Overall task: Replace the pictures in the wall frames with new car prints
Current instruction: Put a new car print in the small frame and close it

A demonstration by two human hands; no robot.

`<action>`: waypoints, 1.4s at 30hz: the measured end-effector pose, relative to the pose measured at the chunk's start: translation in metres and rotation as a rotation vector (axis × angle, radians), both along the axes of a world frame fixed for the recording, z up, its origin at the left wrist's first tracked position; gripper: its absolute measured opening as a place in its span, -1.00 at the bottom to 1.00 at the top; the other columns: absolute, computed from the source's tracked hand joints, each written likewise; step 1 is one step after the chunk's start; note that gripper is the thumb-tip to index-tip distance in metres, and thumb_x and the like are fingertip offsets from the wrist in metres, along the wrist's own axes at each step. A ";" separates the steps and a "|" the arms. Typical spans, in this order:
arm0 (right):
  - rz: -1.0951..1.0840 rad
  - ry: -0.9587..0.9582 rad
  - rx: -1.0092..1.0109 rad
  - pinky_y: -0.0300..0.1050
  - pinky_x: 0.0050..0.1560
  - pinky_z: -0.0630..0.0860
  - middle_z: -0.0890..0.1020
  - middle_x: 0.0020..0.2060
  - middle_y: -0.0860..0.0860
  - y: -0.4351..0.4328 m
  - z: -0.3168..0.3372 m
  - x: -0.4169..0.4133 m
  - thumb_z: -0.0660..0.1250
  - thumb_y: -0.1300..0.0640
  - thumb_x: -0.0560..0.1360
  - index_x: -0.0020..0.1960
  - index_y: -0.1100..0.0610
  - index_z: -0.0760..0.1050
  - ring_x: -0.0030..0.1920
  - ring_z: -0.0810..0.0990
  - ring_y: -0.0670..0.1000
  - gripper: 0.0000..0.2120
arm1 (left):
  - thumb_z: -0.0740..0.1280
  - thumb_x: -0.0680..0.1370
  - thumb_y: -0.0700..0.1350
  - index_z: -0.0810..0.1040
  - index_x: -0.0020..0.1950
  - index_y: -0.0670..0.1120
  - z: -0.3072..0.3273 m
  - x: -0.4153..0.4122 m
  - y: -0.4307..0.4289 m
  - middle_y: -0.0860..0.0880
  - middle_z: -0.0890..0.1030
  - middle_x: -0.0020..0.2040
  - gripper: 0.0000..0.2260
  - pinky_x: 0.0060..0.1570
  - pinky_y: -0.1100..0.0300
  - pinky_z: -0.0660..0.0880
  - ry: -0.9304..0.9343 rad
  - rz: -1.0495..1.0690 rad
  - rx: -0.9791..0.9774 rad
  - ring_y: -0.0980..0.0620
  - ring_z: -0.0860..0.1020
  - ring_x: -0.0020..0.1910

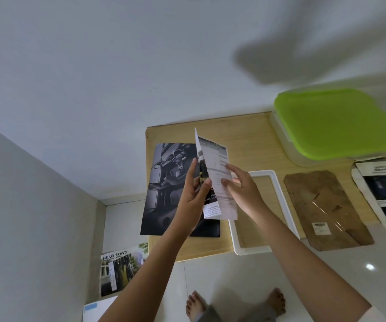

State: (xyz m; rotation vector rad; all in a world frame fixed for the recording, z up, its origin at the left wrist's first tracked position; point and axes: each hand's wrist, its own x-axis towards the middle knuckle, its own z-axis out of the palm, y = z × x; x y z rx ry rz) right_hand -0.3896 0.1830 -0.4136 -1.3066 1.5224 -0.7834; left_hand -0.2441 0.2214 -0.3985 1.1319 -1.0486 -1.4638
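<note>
Down at the bottom edge, two bare feet (195, 307) stand on the pale tiled floor (326, 275). To their left a leaflet headed "HILUX TRAVO" (122, 268) lies on the tiles below the table's near left corner. Both forearms reach up and forward over the near edge of the wooden table (245, 135). The left hand (193, 189) pinches the left leaf of a folded car brochure (217, 156) between thumb and fingers. The right hand (240, 189) holds the right leaf, thumb on the printed face and fingers curled behind its edge. The brochure stands half open above the tabletop, its fold pointing up and away. Beneath it, flat on the table, lies a dark print (166, 182) of a car interior, partly hidden by the left hand. Just right of that rests an empty white frame (252, 250), its near end hanging over the table's edge. Further right lies a brown backing board (326, 210) bearing a small label, then another printed sheet (382, 189) with dark pictures. Behind these a clear container with a lime-green lid (336, 122) sits against the white wall (117, 66).
</note>
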 end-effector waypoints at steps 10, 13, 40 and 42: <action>-0.139 -0.166 0.080 0.02 0.12 0.53 0.57 -0.04 -0.05 0.009 -0.006 -0.071 0.31 0.37 0.45 0.29 0.06 0.42 0.09 0.56 0.03 -0.55 | 0.14 0.61 -0.17 0.08 0.44 0.17 -0.016 -0.039 0.002 0.00 0.51 0.18 -0.53 0.02 0.20 0.54 0.025 -0.103 0.116 0.09 0.56 0.15; -0.182 -0.171 0.087 -0.07 0.08 0.53 0.54 -0.08 -0.07 0.015 -0.015 -0.098 0.29 0.43 0.45 0.32 0.12 0.40 0.08 0.54 0.04 -0.52 | 0.17 0.60 -0.15 0.17 0.41 0.16 -0.030 -0.055 0.006 -0.02 0.49 0.24 -0.57 0.07 0.18 0.53 -0.026 -0.111 0.152 0.06 0.52 0.20; 0.188 0.622 -0.038 -0.14 0.00 0.51 0.31 0.16 0.03 0.056 -0.061 -0.150 0.27 -0.13 0.49 0.48 0.02 0.12 0.11 0.41 -0.01 -0.35 | 0.25 0.53 0.13 0.04 0.51 -0.04 -0.089 -0.104 0.048 -0.06 -0.03 0.48 -0.35 0.34 0.00 0.31 -1.136 -0.064 0.115 -0.08 0.01 0.44; 0.188 0.624 -0.035 -0.20 0.08 0.45 0.28 0.23 0.06 0.057 -0.060 -0.146 0.26 -0.12 0.50 0.50 0.05 0.09 0.16 0.38 0.00 -0.33 | 0.27 0.52 0.13 0.01 0.51 -0.04 -0.090 -0.103 0.048 -0.05 -0.01 0.47 -0.31 0.33 0.01 0.33 -1.107 -0.075 0.115 -0.05 0.03 0.43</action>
